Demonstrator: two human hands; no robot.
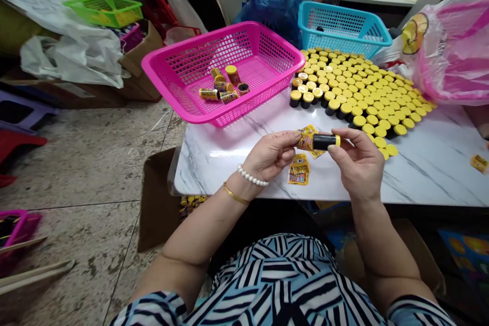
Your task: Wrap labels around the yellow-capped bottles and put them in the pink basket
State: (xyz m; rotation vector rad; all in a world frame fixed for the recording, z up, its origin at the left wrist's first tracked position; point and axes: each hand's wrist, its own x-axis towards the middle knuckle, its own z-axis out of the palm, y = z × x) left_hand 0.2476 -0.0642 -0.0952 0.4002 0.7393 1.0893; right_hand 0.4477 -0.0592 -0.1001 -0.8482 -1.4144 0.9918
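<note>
A glossy, grey-veined white table (229,173) stands beside a speckled floor (91,158). Over it, the left hand (269,157) pinches a printed label (306,141) at one end of a black bottle (324,142); the right hand (361,165) holds its yellow cap (337,141). The print looks too small to read. A pierced pink plastic basket (173,94) sits beyond.

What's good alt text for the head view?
A person's left hand pinches a printed sleeve at one end of a black container, while the right hand holds its yellow-capped end, above a marbled table. Printed labels lie below; many yellow-capped containers stand to the right. A pink basket sits left, a blue basket behind.
</note>
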